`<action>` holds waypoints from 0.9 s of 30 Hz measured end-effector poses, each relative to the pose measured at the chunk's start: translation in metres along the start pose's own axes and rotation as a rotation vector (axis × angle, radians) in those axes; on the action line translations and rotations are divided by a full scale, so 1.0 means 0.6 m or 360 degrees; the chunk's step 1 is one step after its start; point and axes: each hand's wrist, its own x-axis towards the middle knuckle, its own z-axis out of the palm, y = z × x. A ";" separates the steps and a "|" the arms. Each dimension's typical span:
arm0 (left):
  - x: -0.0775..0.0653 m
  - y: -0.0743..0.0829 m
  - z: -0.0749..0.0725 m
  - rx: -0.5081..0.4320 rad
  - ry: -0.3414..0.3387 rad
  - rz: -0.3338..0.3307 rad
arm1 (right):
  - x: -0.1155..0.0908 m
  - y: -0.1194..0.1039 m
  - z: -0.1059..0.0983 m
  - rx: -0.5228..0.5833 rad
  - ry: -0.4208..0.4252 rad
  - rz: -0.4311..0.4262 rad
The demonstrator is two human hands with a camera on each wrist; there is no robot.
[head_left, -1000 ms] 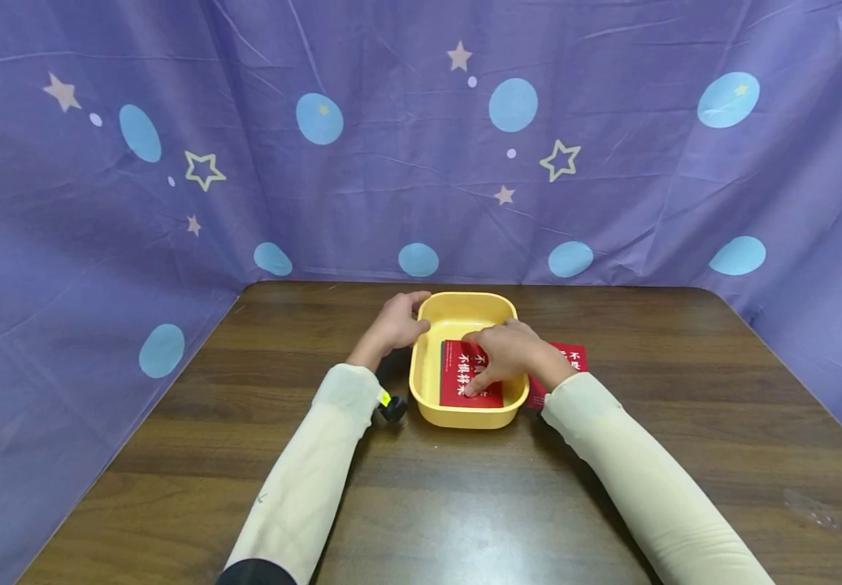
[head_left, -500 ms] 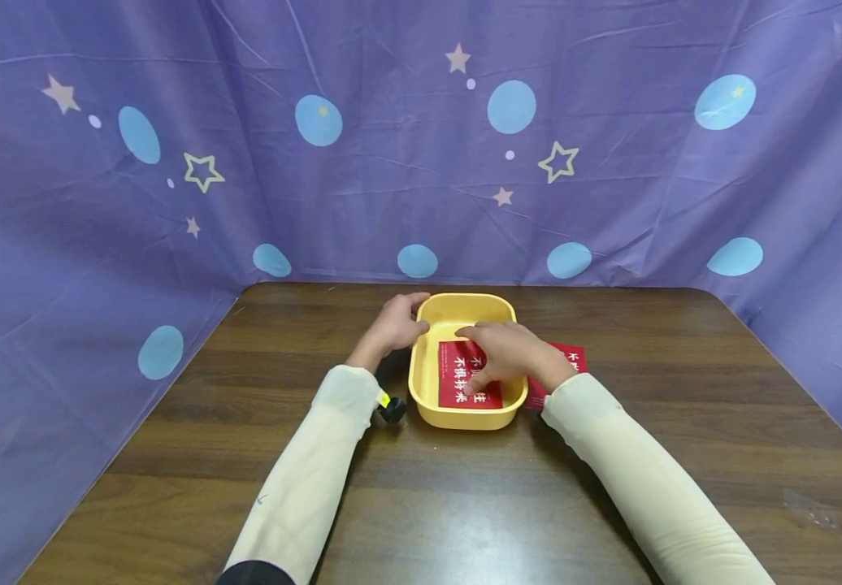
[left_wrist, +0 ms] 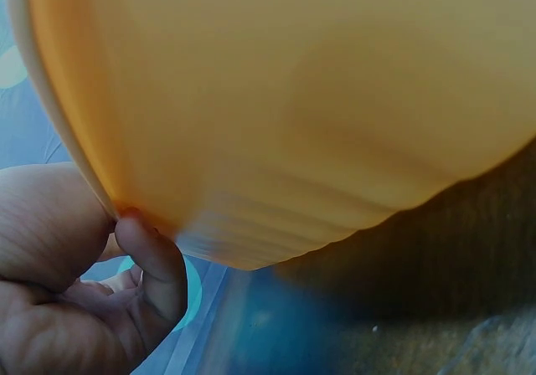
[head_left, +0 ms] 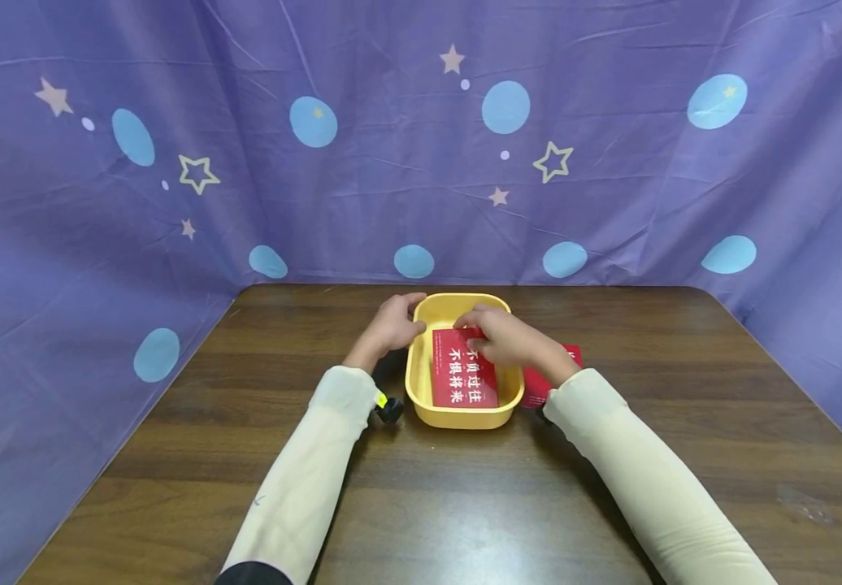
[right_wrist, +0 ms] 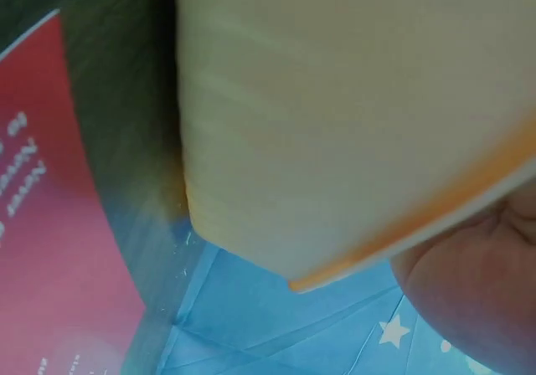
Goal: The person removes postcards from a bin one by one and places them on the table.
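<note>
A yellow plastic basin (head_left: 465, 418) stands on the table, with a red booklet (head_left: 457, 378) printed in white characters inside it. My left hand (head_left: 390, 325) pinches the basin's left rim, and the thumb and rim show up close in the left wrist view. Reaching over the right rim, my right hand (head_left: 506, 337) pinches the booklet near its far right corner, and that far edge is tipped up. Its fingertips are out of sight behind the basin wall (right_wrist: 335, 124) in the right wrist view. Beside the basin, partly under my right wrist, lies a second red booklet (head_left: 538, 390).
The brown wooden table (head_left: 421, 504) reaches a purple patterned curtain (head_left: 362, 211) at the back and left. A small clear plastic scrap (head_left: 805, 504) lies on the table at far right. Dark wrist camera (head_left: 390, 409) sits under the left wrist.
My right hand has moved to the far part of the booklet in the basin and raised its far edge. Earlier it rested lower over the booklet. The left hand stays on the rim.
</note>
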 end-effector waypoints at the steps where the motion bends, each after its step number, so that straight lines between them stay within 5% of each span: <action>1: 0.000 -0.001 0.000 -0.0002 -0.0001 -0.0003 | -0.001 0.000 -0.002 0.0051 0.0019 -0.0012; 6: 0.000 -0.003 0.000 0.0016 0.0013 -0.0009 | -0.004 -0.004 -0.014 0.0248 0.0074 -0.0013; 18: 0.003 -0.008 0.004 0.0026 0.0021 0.0006 | -0.027 -0.011 -0.068 0.0300 0.0369 -0.0005; 27: 0.006 -0.007 0.001 0.0032 0.0012 0.0026 | -0.060 0.002 -0.121 0.0567 0.0496 0.0135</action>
